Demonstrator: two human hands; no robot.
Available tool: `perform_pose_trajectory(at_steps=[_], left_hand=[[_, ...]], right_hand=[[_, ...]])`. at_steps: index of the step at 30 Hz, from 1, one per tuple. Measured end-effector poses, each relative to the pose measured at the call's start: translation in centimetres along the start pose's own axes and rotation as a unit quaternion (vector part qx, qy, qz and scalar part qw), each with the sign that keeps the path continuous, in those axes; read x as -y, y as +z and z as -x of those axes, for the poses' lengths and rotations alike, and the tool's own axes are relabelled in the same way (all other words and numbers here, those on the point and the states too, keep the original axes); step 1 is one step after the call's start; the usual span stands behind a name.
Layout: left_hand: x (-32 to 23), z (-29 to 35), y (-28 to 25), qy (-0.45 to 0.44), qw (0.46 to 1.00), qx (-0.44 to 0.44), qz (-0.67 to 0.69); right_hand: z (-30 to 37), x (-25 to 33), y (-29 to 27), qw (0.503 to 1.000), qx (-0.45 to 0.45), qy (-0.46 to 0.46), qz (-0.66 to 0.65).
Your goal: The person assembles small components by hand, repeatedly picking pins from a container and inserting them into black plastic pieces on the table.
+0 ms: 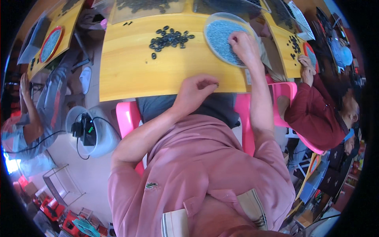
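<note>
Over the table's front edge, my left hand (193,93) is closed in a pinch. A small dark piece (216,84) shows at its fingertips, too small to name. Farther right, my right hand (245,48) is over a round pale tray (206,37) filled with small grey metal pieces (221,35). Its thumb and fingers are bent together at the surface of the heap, and whatever they hold is hidden. A loose pile of black oval parts (170,39) lies left of the tray, with one oval part (154,56) apart from it.
The yellow table (130,75) has clear bins (148,11) of dark parts along its far side. Two tiny black pieces (127,23) lie at the far left. Co-workers sit on both sides. A white bucket holding black plugs and cables (85,130) stands on the floor at left.
</note>
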State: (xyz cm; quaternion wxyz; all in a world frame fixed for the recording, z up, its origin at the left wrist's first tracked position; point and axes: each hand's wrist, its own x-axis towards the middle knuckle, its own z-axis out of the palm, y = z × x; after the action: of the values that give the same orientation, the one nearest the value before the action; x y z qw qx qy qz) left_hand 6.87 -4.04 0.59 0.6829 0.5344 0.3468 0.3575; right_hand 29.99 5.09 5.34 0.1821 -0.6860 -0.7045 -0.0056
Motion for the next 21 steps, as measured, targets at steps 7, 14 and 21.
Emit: perform_pose_trajectory(at_steps=[7, 14, 21], left_hand=[[0.8, -0.2, 0.0, 0.019, 0.999, -0.003, 0.039], [0.1, -0.6, -0.4, -0.02, 0.995, -0.029, 0.093], [0.1, -0.9, -0.8, -0.006, 0.995, -0.044, 0.091]], right_hand=[[0.2, -0.5, -0.9, 0.994, 0.012, 0.052, -0.091], [0.3, -1.7, -0.9, 0.957, 0.016, 0.085, -0.277], [0.4, -2.0, -0.8, 0.943, 0.05, 0.098, -0.314]])
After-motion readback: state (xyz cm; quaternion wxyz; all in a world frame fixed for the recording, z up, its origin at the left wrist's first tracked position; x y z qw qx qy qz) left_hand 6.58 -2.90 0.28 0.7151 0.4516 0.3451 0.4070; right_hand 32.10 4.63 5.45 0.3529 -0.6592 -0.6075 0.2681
